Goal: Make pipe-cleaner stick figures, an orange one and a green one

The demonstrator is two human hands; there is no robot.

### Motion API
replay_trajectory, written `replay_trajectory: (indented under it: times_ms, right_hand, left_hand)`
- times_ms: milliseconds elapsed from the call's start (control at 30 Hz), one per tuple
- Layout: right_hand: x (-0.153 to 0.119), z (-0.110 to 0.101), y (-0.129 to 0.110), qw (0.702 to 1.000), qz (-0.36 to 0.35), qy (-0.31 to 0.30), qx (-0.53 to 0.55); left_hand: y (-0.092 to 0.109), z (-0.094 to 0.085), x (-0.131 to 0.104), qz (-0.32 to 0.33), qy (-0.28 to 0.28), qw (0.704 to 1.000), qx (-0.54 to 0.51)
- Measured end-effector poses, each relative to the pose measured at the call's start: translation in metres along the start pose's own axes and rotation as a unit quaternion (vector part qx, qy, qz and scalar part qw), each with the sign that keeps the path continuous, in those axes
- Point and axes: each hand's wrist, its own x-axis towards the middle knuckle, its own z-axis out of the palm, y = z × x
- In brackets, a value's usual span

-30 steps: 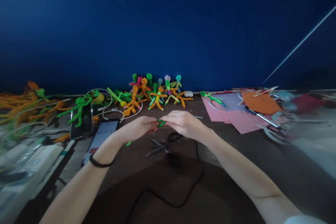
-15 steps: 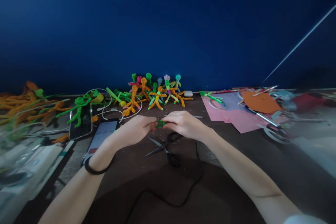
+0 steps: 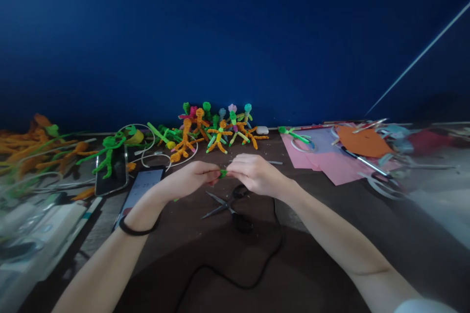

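Note:
Between my fingertips is a small piece of green pipe cleaner (image 3: 223, 173), mostly covered by the fingers. My left hand (image 3: 193, 179) pinches it from the left, and a bit of green shows below that hand's wrist. From the other side my right hand (image 3: 253, 172) pinches the same piece, thumb and fingers pressed together. Just below the hands lies a pair of scissors (image 3: 228, 205), blades spread and black handles towards the right. Behind the hands several fuzzy pipe-cleaner figures (image 3: 218, 137) in orange, green and other colours stand against the blue wall.
Two phones lie at left, one dark (image 3: 112, 171), one with a lit screen (image 3: 141, 188). Orange pipe-cleaner pieces (image 3: 22, 144) pile up far left. Pink paper sheets (image 3: 341, 168) with an orange sheet (image 3: 363, 141) lie right. A black cable (image 3: 257, 281) curves across the front.
My fingertips have drawn slightly closer round the green piece, so less of it shows. A bit of green now appears below my left wrist. The whole view has shifted slightly.

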Motion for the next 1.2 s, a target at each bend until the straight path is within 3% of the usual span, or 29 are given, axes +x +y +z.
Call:
replay_trajectory:
  times_ms: [133,200,333,500,867,1200]
  right_hand:
    - [0.002,-0.001,-0.003,0.998,0.005,0.043,0.040]
    - [0.002,-0.001,-0.004,0.991,0.054,0.081,0.087]
    - [0.003,0.001,-0.005,0.954,0.179,0.112,0.213]
    - [0.004,0.004,-0.007,0.923,0.233,0.154,0.265]
    - [0.006,-0.002,-0.005,0.885,0.279,0.115,0.355]
    - [0.007,0.002,-0.006,0.864,0.294,0.122,0.390]
  left_hand:
    - [0.003,-0.001,-0.002,0.000,-0.027,0.998,-0.061]
    - [0.006,0.000,-0.002,0.000,-0.019,0.996,-0.091]
    - [0.014,0.007,0.000,0.005,0.075,0.989,-0.126]
    - [0.022,0.018,0.003,0.030,0.146,0.988,-0.044]
    - [0.022,0.019,0.002,0.042,0.233,0.970,0.064]
    - [0.017,0.023,0.003,0.052,0.247,0.960,0.120]
